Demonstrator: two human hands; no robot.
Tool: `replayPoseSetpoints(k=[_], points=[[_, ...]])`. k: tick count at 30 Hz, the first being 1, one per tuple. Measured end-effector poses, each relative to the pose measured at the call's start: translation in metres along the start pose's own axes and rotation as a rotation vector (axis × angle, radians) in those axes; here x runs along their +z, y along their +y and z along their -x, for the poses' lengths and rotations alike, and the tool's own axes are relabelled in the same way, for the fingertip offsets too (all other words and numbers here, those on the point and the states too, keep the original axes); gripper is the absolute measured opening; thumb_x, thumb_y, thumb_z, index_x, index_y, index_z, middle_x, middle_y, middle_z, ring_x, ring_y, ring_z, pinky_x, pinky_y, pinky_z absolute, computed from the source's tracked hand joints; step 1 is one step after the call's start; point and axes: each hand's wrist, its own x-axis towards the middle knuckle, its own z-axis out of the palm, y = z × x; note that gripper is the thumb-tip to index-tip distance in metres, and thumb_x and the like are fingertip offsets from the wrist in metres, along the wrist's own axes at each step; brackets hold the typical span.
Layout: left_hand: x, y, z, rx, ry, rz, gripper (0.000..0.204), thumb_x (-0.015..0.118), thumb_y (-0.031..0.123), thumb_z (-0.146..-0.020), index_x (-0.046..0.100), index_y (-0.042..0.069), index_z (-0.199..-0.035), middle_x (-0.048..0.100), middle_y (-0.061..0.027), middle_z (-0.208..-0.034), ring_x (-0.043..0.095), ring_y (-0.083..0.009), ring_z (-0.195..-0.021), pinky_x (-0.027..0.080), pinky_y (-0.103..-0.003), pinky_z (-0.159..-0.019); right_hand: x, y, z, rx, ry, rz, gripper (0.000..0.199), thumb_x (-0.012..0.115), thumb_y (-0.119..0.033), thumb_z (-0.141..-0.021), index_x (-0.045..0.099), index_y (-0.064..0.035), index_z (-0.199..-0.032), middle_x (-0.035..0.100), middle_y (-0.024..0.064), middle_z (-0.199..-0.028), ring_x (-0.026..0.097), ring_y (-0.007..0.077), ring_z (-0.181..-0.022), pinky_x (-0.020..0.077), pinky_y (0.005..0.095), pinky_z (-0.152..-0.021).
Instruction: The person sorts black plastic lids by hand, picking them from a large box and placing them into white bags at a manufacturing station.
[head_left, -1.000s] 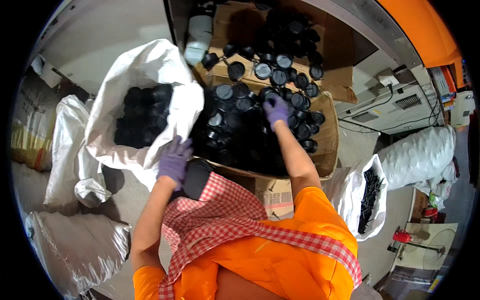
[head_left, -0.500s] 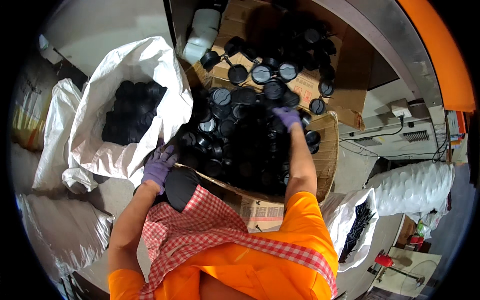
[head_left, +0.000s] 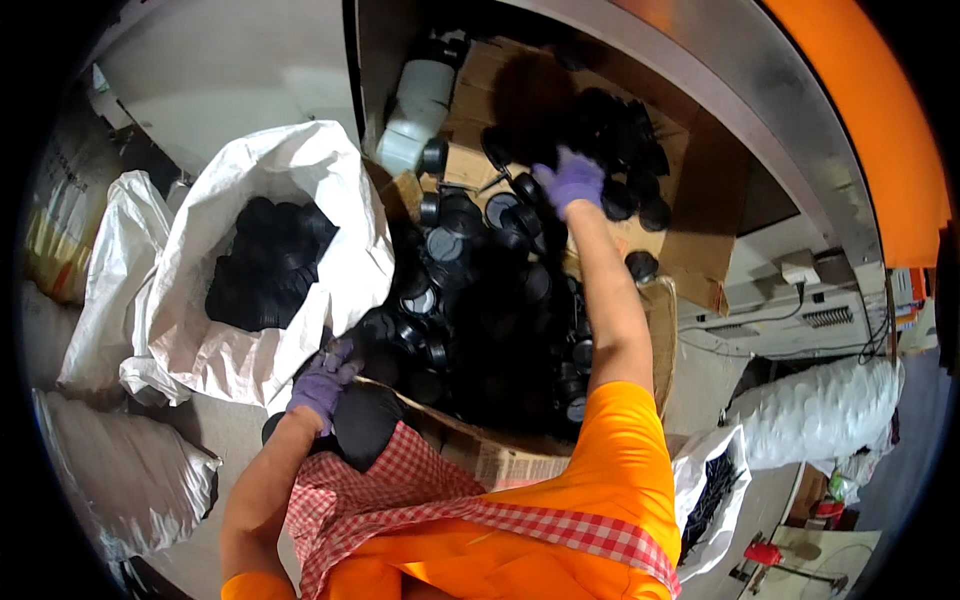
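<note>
My right hand (head_left: 572, 184), in a purple glove, reaches over the far cardboard flap among loose black round plastic caps (head_left: 622, 198). It is slightly smeared by motion, but its fingers look spread, with nothing visible in them. Below it, a cardboard carton (head_left: 660, 335) holds a heap of similar caps (head_left: 444, 244), some with grey discs on top; its middle is in deep shadow. My left hand (head_left: 322, 388), also gloved, rests by my knee between the carton's near edge and a white woven sack (head_left: 372, 225). Its fingers are apart and slightly bent. Stacked black caps (head_left: 270, 262) fill the sack.
White translucent containers (head_left: 412, 112) stand at the back left. Full white sacks (head_left: 125, 470) lie at the left. On the right are a bag of thin black pieces (head_left: 712, 495), a bulging white sack (head_left: 815, 408) and a red-handled tool (head_left: 765, 553). A metal machine edge (head_left: 790, 110) curves overhead.
My right hand has moved from the carton's heap to the caps on the far flap. Several caps there have shifted. My left hand stays beside the sack; the whole view has tilted slightly.
</note>
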Motion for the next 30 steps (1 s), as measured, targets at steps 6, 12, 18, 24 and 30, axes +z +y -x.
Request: replayPoseSetpoints(k=[6, 12, 18, 24, 30], points=[[0.013, -0.012, 0.002, 0.034, 0.030, 0.018, 0.043, 0.051, 0.015, -0.080, 0.052, 0.022, -0.122, 0.027, -0.0103, -0.144, 0.029, -0.0329, -0.131, 0.028, -0.036, -0.108, 0.014, 0.005, -0.001, 0.222, -0.537, 0.361, 0.074, 0.058, -0.067, -0.068, 0.051, -0.0231, -0.127, 0.038, 0.0090, -0.138, 0.036, 0.0298, -0.128, 0.0317, 0.0469, -0.101], [0.007, -0.008, -0.002, -0.004, -0.024, 0.022, 0.044, 0.052, 0.015, -0.080, 0.050, 0.020, -0.124, 0.023, -0.0113, -0.146, 0.027, -0.0336, -0.132, 0.027, -0.035, -0.108, 0.054, 0.026, 0.136, -0.069, -0.623, 0.084, 0.061, 0.058, -0.055, -0.074, 0.057, -0.0130, -0.118, 0.046, 0.0255, -0.125, 0.050, 0.0377, -0.112, 0.0423, 0.0402, -0.093], [0.004, -0.005, -0.009, 0.043, -0.068, -0.055, 0.056, 0.055, 0.007, -0.075, 0.045, 0.019, -0.129, 0.023, -0.0109, -0.146, 0.024, -0.0332, -0.133, 0.025, -0.035, -0.110, 0.140, 0.024, 0.278, -0.422, -0.895, -0.478, 0.048, 0.059, -0.042, -0.079, 0.058, -0.0096, -0.115, 0.058, 0.0177, -0.115, 0.054, 0.0346, -0.106, 0.0424, 0.0405, -0.092], [0.007, -0.025, 0.005, 0.205, 0.113, -0.111, 0.043, 0.053, 0.011, -0.079, 0.051, 0.014, -0.123, 0.039, -0.0108, -0.137, 0.031, -0.0325, -0.130, 0.027, -0.035, -0.108, 0.047, -0.018, 0.264, -0.023, -0.802, -0.341, 0.040, 0.056, -0.032, -0.079, 0.059, -0.0075, -0.110, 0.057, 0.0206, -0.113, 0.055, 0.0343, -0.106, 0.0445, 0.0410, -0.088], [-0.071, 0.075, 0.037, 0.070, 0.253, 1.027, 0.034, 0.057, 0.012, -0.083, 0.057, 0.008, -0.117, 0.059, -0.0098, -0.111, 0.058, -0.0258, -0.100, 0.045, -0.032, -0.087, 0.008, -0.007, 0.267, 0.365, 0.273, -1.197, 0.031, 0.062, -0.009, -0.075, 0.054, -0.0006, -0.104, 0.060, 0.0120, -0.096, 0.057, 0.0215, -0.090, 0.0450, 0.0297, -0.080]])
